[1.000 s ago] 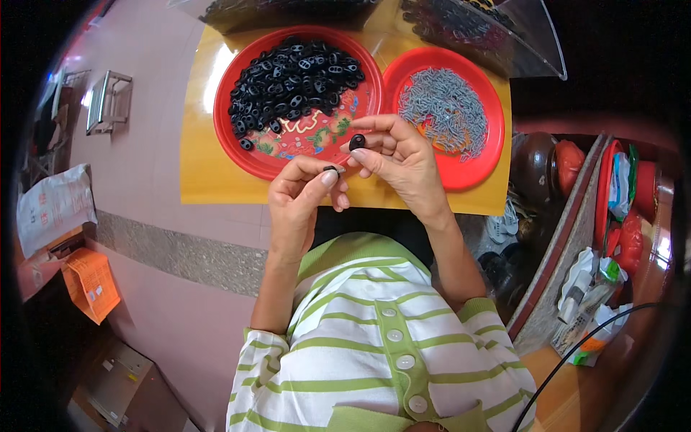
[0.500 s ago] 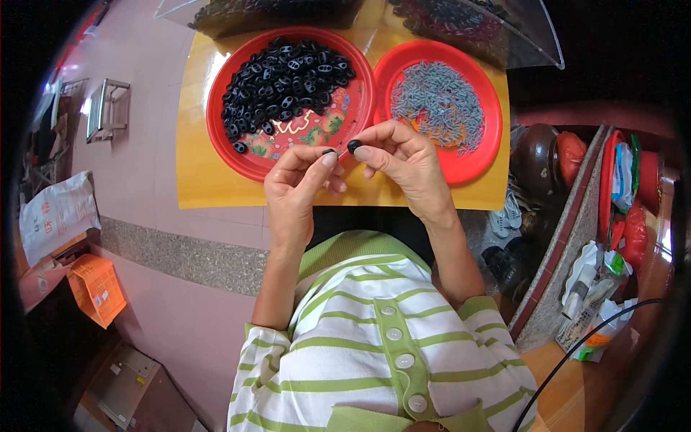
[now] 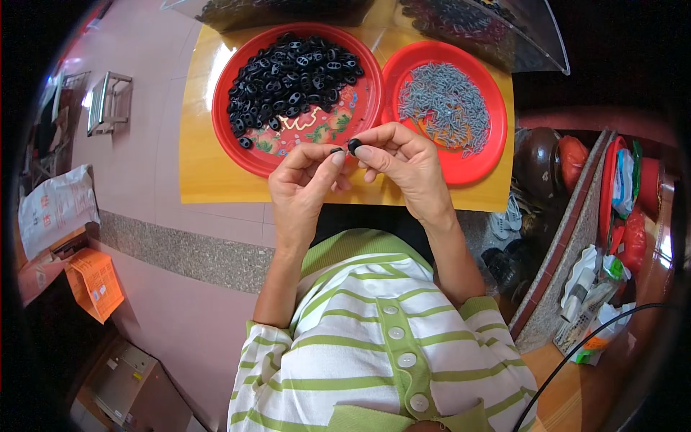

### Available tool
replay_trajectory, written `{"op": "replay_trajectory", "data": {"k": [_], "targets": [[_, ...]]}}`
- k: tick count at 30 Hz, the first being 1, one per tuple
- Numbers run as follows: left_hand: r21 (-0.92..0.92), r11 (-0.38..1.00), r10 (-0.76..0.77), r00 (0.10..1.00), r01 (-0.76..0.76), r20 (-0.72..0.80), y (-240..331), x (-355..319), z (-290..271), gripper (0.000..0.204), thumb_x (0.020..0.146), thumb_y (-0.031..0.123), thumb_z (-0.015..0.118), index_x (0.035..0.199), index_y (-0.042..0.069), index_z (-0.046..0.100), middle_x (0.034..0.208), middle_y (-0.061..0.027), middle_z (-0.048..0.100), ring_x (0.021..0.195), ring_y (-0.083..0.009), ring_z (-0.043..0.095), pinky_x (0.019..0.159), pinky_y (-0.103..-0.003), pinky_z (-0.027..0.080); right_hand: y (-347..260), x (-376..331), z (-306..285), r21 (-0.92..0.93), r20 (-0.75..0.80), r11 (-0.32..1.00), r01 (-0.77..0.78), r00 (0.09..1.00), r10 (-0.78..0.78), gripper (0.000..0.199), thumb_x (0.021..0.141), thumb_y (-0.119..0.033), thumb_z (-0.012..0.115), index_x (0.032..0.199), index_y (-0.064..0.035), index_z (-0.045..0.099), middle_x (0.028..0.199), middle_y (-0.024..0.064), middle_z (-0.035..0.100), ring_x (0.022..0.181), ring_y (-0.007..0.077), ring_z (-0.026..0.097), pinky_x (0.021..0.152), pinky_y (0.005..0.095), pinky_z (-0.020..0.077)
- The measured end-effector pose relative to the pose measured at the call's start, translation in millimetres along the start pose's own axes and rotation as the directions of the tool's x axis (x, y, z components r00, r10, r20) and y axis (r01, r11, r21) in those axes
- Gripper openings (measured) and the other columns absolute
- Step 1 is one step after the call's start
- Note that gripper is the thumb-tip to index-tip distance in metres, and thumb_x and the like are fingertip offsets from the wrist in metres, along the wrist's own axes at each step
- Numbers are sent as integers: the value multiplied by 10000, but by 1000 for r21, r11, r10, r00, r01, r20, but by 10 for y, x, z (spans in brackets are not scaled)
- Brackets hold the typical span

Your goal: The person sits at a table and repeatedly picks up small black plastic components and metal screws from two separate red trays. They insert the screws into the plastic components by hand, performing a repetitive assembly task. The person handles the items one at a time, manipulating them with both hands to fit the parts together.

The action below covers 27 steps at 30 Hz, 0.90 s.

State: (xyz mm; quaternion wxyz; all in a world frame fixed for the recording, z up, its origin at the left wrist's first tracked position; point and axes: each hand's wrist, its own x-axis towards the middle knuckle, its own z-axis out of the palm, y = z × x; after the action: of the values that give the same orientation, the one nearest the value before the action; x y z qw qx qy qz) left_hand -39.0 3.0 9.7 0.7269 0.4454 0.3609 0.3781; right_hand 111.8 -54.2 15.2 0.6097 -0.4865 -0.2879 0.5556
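Head view: the right hand pinches a small black plastic piece between thumb and forefinger, its other fingers curled under; the left hand is closed to a fine pinch on something tiny and dark at its fingertips, too small to name, brought tip to tip against the black piece; the two seem held close above the table's near edge so that the fitting can be watched from straight overhead.

Just beyond the hands sits a large red plate heaped with more black pieces toward its far side, its near part bare and patterned; touching it on the right, a smaller red plate carries a pile of small grey metal parts; both stand within easy reach, one stock to each side, which probably explains their placing.

They rest on a yellow tabletop; its near edge runs just under the wrists, and a bare strip lies left of the big plate; a clear plastic cover borders the far side; the pink tiled floor is to the left, while bags and clutter crowd the right.
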Motion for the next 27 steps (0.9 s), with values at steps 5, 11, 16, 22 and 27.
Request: {"op": "replay_trajectory", "data": {"k": [5,11,16,22,27], "targets": [[1,1000,-3,1000,3,-7,0,5,-8,100,862,63,609,914,-22,607,765,-51,636,621,-73,577,556,-189,442,16,-11,22,-61,-16,998,19,1000,-20,185,852,-68,627,1020,7,608,911,51,640,744,73,585,634,196,485],[93,995,42,999,-40,-24,-22,-10,15,117,865,63,604,933,-31,608,779,-52,641,635,-73,583,566,-190,452,16,-32,59,-100,-31,994,45,998,-49,180,858,-69,620,1024,2,616,929,51,645,779,73,590,630,201,489],[2,1000,-31,999,31,4,-13,5,14,126,867,68,602,943,-31,610,775,-70,638,624,-102,589,560,-204,451,42,-25,43,-98,-33,992,77,996,-80,179,861,-65,614,1029,-3,615,919,46,649,780,70,594,625,198,488],[-116,987,-109,993,113,39,-27,34,-6,126,871,65,594,927,-47,606,794,-104,644,622,-122,604,553,-218,477,48,-11,45,-91,-46,992,90,994,-95,170,866,-57,606,1025,3,609,894,44,653,748,71,596,623,193,484],[-150,981,-112,991,121,68,-55,43,-6,110,877,51,582,919,-48,605,802,-110,649,624,-120,606,563,-222,487,86,-31,66,-74,-21,990,122,992,-124,143,881,-34,577,1014,11,604,871,48,648,721,70,594,621,186,475]]}}
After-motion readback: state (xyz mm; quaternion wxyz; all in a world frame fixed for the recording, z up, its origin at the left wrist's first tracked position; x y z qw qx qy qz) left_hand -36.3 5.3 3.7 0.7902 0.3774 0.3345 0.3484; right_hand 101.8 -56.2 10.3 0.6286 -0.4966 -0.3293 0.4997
